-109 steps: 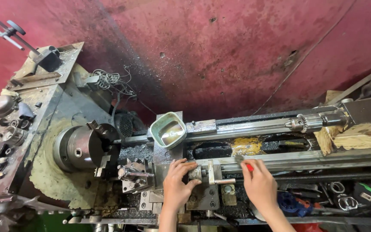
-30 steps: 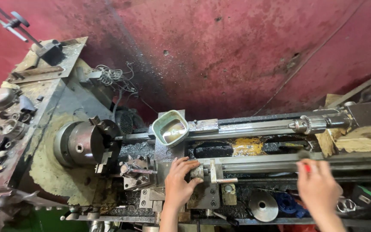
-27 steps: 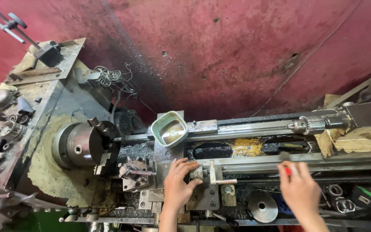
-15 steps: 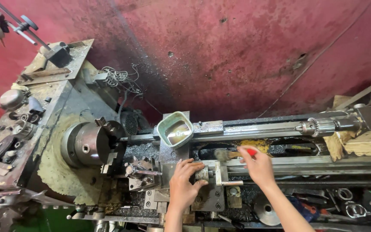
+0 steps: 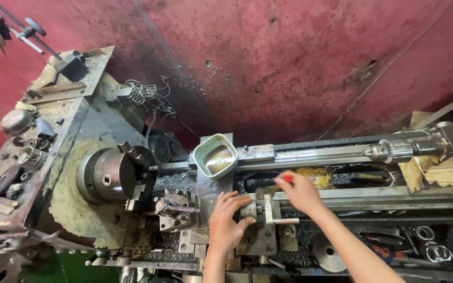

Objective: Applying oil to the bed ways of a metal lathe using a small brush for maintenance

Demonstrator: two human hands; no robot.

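Note:
I look down on an old, grimy metal lathe. My left hand [image 5: 226,222] rests on the carriage, its fingers curled around the small cross-slide dial [image 5: 248,210]. My right hand [image 5: 302,191] hovers over the bed just right of that dial, pinching a small red-ended tool [image 5: 288,178]; its working end is hidden under my fingers. The tool post [image 5: 171,207] stands left of my left hand, facing the three-jaw chuck [image 5: 108,175], which holds nothing that I can see.
A pale green bowl of liquid [image 5: 215,156] sits on the carriage behind my hands. A drill chuck on the tailstock [image 5: 386,152] points left along the bed. Rings and loose tools [image 5: 425,243] fill the tray at lower right. A stained red wall [image 5: 289,63] is behind.
My right hand has come in from the right end of the bed to just beside the dial, still with the red-ended tool. My left hand has stayed on the dial.

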